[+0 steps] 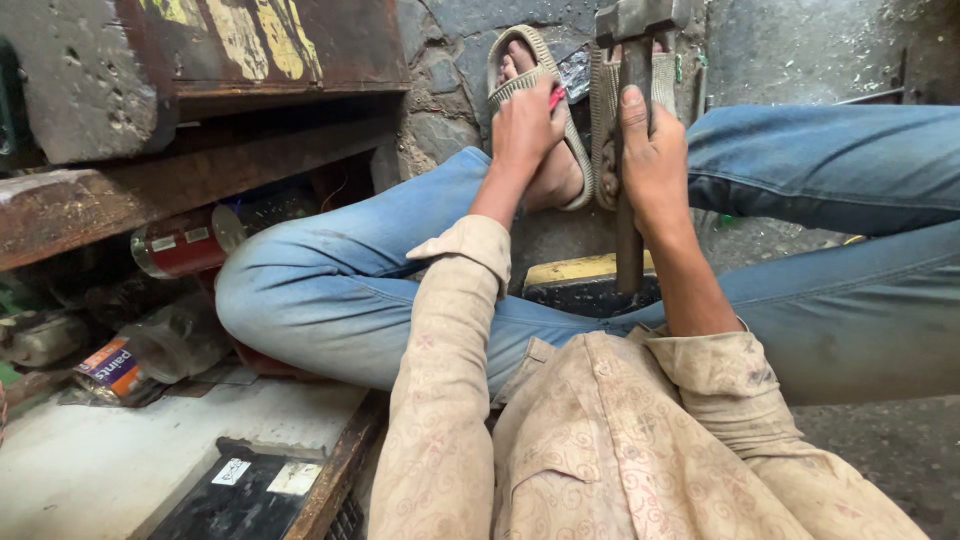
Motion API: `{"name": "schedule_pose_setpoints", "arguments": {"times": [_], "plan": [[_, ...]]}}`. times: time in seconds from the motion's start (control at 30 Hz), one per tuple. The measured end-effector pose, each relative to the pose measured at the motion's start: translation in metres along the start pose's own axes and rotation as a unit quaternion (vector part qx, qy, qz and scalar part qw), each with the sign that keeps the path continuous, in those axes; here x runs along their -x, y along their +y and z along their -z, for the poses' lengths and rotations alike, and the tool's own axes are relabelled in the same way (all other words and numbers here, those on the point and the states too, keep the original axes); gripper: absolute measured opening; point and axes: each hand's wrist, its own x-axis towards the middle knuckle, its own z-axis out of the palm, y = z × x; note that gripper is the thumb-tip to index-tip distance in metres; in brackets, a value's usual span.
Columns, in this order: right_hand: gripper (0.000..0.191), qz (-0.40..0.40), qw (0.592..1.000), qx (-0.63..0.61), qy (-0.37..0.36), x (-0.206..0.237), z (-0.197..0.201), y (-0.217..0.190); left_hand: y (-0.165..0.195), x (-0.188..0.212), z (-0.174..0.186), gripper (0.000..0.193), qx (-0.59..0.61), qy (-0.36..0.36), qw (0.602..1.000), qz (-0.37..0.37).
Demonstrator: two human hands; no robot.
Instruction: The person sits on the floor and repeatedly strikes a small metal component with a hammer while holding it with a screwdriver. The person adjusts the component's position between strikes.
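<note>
My right hand [652,165] is clamped round the hammer [630,150] handle, head up by my sandals [545,110]; my left hand [527,125] pinches something red there, steadying it

Red can [180,245], crumpled plastic bottle [150,352]

Stone floor [450,60]; sandalled feet [540,120], yellow-edged block [585,280] on it.

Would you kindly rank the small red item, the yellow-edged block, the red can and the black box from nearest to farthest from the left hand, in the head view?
From the left hand:
1. Small red item, at its fingertips.
2. Yellow-edged block, below, between the legs.
3. Red can, far left under the shelf.
4. Black box, bottom left.
</note>
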Motion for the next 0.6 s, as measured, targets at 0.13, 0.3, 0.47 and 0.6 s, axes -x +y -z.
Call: {"name": "schedule_pose_setpoints", "arguments": {"times": [0.13, 0.3, 0.47, 0.6], "plan": [[0.048, -0.019, 1.0, -0.017, -0.014, 0.0, 0.0, -0.005, -0.011, -0.002, 0.011, 0.046, 0.028, 0.088, 0.995, -0.04], [0.049, -0.02, 0.999, -0.038, -0.015, -0.003, 0.002, -0.004, -0.009, -0.009, 0.007, 0.052, 0.138, 0.131, 0.982, 0.007], [0.046, -0.043, 0.997, -0.066, -0.012, -0.004, 0.009, -0.002, 0.003, -0.017, 0.0, 0.057, 0.292, 0.156, 0.941, 0.07], [0.046, -0.039, 0.995, -0.093, -0.012, -0.004, 0.01, -0.001, 0.007, -0.019, -0.006, 0.05, 0.195, 0.214, 0.957, 0.015]]}}
